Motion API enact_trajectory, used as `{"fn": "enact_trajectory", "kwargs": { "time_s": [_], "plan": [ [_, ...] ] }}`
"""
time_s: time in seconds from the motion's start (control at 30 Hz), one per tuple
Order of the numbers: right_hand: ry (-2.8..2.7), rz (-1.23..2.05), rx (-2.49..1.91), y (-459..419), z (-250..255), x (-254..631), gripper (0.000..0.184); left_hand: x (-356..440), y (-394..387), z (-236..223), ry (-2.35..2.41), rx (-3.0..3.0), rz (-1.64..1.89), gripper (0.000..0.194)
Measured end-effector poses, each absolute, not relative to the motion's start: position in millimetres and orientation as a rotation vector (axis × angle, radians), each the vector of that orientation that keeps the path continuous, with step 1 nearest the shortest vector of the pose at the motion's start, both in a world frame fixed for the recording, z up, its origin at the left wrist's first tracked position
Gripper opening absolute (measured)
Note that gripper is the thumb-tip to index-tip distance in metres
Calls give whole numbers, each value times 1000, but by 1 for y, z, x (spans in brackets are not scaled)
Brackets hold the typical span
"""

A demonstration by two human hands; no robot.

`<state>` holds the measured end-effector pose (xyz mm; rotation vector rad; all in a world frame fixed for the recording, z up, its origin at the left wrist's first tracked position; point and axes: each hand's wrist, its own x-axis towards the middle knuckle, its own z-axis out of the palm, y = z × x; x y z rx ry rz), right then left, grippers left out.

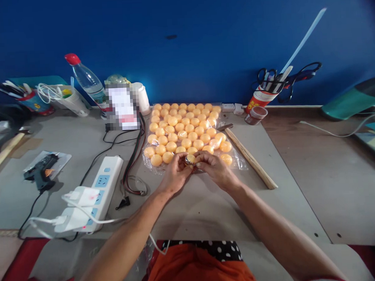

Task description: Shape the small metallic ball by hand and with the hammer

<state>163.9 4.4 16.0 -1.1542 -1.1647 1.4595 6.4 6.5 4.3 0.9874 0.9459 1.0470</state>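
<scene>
Between my fingertips is a small round yellow piece with a shiny metallic-looking edge point(190, 159); its exact kind is too small to make out. My left hand point(177, 170) pinches it from the left, and my right hand point(212, 166) grips its right side. Both hands are closed, low over the front edge of a clear plastic bag point(238, 160). Rows of round orange-yellow balls point(192, 136) lie in or on that plastic, just beyond my fingers.
A hammer point(252, 158) lies right of the balls. At left are a white power strip point(107, 181) with plugs, a glue gun point(42, 171) and loose cables. A bottle point(90, 82), a phone-like screen point(123, 104) and a cup of scissors point(262, 96) stand along the blue wall.
</scene>
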Motion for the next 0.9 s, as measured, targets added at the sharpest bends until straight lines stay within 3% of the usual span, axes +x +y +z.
{"fn": "enact_trajectory", "kwargs": {
  "time_s": [0.9],
  "plan": [
    [-1229, 1418, -1206, 6, 15, 167, 10, 8, 7, 0, 949, 969, 1051, 46]
  ]
}}
